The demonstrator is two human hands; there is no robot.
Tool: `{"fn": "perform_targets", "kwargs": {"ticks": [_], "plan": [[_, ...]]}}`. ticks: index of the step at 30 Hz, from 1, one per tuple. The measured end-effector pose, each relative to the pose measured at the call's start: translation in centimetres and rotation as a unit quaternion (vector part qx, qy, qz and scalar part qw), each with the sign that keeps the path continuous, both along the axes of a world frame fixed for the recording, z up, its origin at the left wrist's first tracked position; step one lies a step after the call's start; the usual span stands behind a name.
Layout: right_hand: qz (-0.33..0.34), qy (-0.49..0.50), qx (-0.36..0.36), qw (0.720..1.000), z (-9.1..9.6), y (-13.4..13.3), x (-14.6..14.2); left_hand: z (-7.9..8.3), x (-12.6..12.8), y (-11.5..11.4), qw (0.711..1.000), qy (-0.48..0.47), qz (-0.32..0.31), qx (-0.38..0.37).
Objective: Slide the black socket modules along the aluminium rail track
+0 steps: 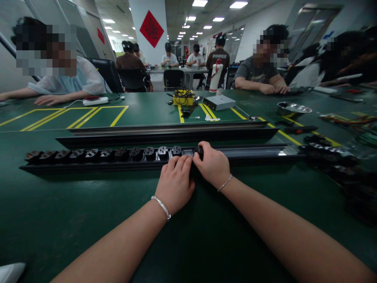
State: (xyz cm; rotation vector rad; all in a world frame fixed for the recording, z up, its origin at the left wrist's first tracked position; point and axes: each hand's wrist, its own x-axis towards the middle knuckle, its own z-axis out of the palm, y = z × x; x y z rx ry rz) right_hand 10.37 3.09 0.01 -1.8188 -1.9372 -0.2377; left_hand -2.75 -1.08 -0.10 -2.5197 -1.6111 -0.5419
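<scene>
A long black rail [253,153] lies across the green table in front of me. Several black socket modules [134,152] sit in a row along its left part, metal contacts showing on top. My left hand [176,181] has its fingers laid together over the rail's near edge, beside the last module of the row [176,150], gripping the rail. Just to its right, my right hand [212,162] is closed in a pinch around a dark socket module [200,150] at the rail. Most of that piece is hidden by the fingers.
Behind lie more black rails [165,136]. Loose black parts [326,161] are heaped at right, near a metal bowl [293,108]. Farther back are a yellow box with cables [183,97] and a grey box [219,102]. Other people sit around the table.
</scene>
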Motion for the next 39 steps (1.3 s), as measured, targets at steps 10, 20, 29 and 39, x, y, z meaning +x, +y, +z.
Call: {"fn": "perform_targets", "kwargs": {"ticks": [10, 20, 29, 39], "plan": [[0.013, -0.007, 0.017, 1.0, -0.2, -0.05, 0.36, -0.09, -0.01, 0.03, 1.0, 0.0, -0.007, 0.005], [0.02, 0.003, 0.032, 0.999, -0.24, 0.0, 0.48, -0.1, -0.01, 0.11, 1.0, -0.007, -0.011, 0.008], [0.002, 0.005, 0.011, 1.0, -0.03, 0.0, 0.35, -0.16, -0.07, 0.17, 1.0, -0.007, -0.007, 0.009], [-0.003, 0.01, 0.009, 1.0, -0.02, 0.02, 0.3, -0.08, -0.06, 0.22, 1.0, -0.014, -0.013, 0.003]]}}
